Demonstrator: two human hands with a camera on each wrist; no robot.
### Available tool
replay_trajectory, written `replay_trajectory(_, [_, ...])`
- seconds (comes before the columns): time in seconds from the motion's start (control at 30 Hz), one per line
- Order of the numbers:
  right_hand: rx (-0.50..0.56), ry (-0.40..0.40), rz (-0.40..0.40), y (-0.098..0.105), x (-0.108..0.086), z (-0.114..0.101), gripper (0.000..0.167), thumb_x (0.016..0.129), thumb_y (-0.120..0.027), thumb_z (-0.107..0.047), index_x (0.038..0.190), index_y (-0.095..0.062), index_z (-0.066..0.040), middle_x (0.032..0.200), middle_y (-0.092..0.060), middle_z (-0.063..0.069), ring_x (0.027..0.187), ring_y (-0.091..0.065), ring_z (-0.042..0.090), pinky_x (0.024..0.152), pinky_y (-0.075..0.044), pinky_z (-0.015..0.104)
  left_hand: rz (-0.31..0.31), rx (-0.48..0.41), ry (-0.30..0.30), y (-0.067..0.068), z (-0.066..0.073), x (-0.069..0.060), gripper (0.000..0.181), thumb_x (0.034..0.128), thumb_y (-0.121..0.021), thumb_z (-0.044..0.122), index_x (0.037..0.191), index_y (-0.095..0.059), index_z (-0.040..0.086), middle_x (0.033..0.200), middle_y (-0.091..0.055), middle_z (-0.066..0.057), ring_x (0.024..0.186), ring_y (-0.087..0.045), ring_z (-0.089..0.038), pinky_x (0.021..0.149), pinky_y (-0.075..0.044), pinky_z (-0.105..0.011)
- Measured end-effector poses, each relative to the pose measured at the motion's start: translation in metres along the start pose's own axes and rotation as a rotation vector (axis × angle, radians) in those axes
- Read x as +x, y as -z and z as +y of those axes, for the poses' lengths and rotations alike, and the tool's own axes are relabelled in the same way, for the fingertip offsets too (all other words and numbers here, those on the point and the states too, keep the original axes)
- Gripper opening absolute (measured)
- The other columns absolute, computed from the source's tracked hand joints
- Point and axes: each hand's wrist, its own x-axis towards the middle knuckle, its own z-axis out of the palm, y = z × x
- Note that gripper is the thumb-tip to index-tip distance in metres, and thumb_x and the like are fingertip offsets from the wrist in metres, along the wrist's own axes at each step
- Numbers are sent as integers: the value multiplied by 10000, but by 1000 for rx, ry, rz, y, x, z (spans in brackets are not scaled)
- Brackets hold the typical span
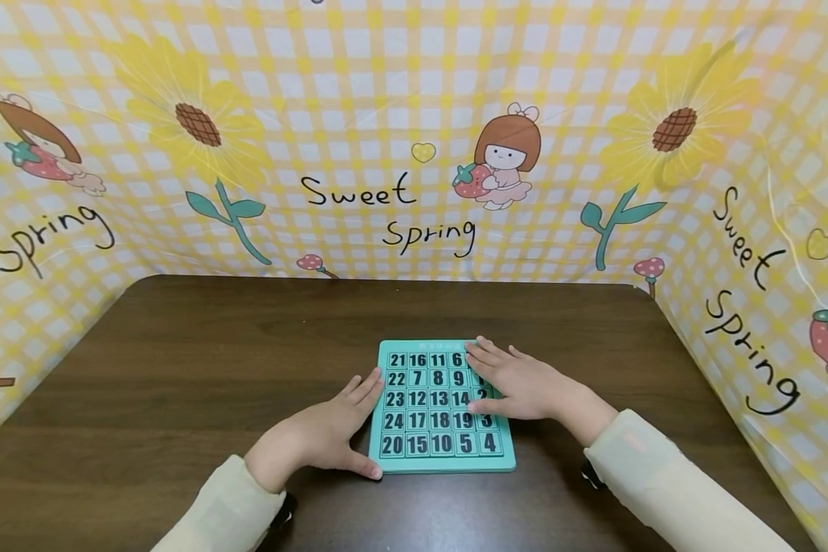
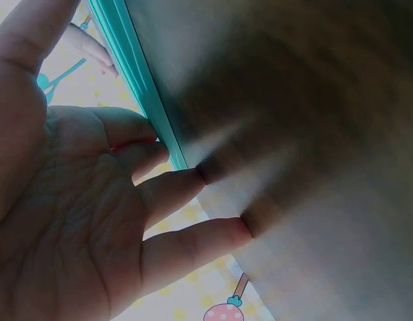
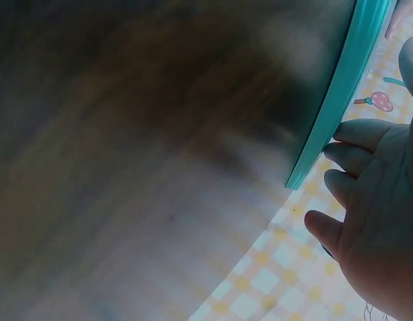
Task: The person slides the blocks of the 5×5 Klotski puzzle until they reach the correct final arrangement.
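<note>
A teal number board [image 1: 445, 464] lies flat on the brown table, its tiles in a five-by-five grid. My left hand [image 1: 331, 433] rests at the board's left edge, fingers and thumb spread; in the left wrist view the fingertips of the left hand [image 2: 79, 200] meet the table and the board's side [image 2: 143, 87]. Over the board's upper right lies my right hand [image 1: 524, 383], thumb and fingers extended, covering some tiles of the right column. The right wrist view has the right hand [image 3: 380, 200] beside the board's teal side [image 3: 337, 100].
The dark brown table [image 1: 248, 330] stretches around the board. Behind it and on both sides hangs a yellow checked cloth [image 1: 359, 92] printed with flowers, cartoon figures and lettering.
</note>
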Motion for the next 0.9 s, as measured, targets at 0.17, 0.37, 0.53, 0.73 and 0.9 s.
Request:
replay_trajectory(0.17, [29, -30, 5, 1, -6, 1, 838, 972, -460, -631, 1574, -259, -84, 1677, -147, 67, 1564, -46, 282, 1201, -163, 618, 1, 0, -4, -1, 0, 1, 1228, 736, -816, 546, 1593, -101, 32, 1688, 21, -98, 1548, -26, -385, 1186, -281, -520])
replay_trajectory(0.37, [106, -98, 2, 8, -23, -2, 832, 966, -513, -592, 1563, -283, -60, 1669, -179, 91, 1559, -72, 311, 1189, -165, 638, 1, -7, -6, 0, 0, 0, 1229, 737, -819, 539, 1593, -99, 30, 1687, 22, -100, 1547, -25, -392, 1185, -280, -527])
replay_trajectory(0.53, [179, -127, -31, 11, -35, -10, 845, 954, -541, -585, 1550, -306, -33, 1658, -206, 126, 1552, -92, 342, 1179, -168, 652, 3, -1, -8, 0, -1, 0, 1228, 739, -818, 543, 1593, -101, 29, 1687, 15, -106, 1546, -29, -393, 1185, -282, -526])
replay_trajectory(0.73, [186, -136, -57, 7, -42, -17, 825, 941, -578, -568, 1537, -348, -46, 1653, -230, 114, 1551, -106, 342, 1171, -174, 664, -4, -9, -5, 0, 0, 0, 1218, 746, -816, 536, 1593, -101, 29, 1687, 20, -102, 1547, -19, -390, 1187, -279, -522])
replay_trajectory(0.9, [178, -142, -57, 3, -42, -18, 818, 940, -586, -556, 1544, -339, -62, 1663, -205, 91, 1555, -98, 322, 1169, -182, 664, -2, -5, -3, 1, 2, 0, 1218, 747, -817, 534, 1593, -101, 29, 1688, 16, -103, 1547, -24, -390, 1187, -281, -520])
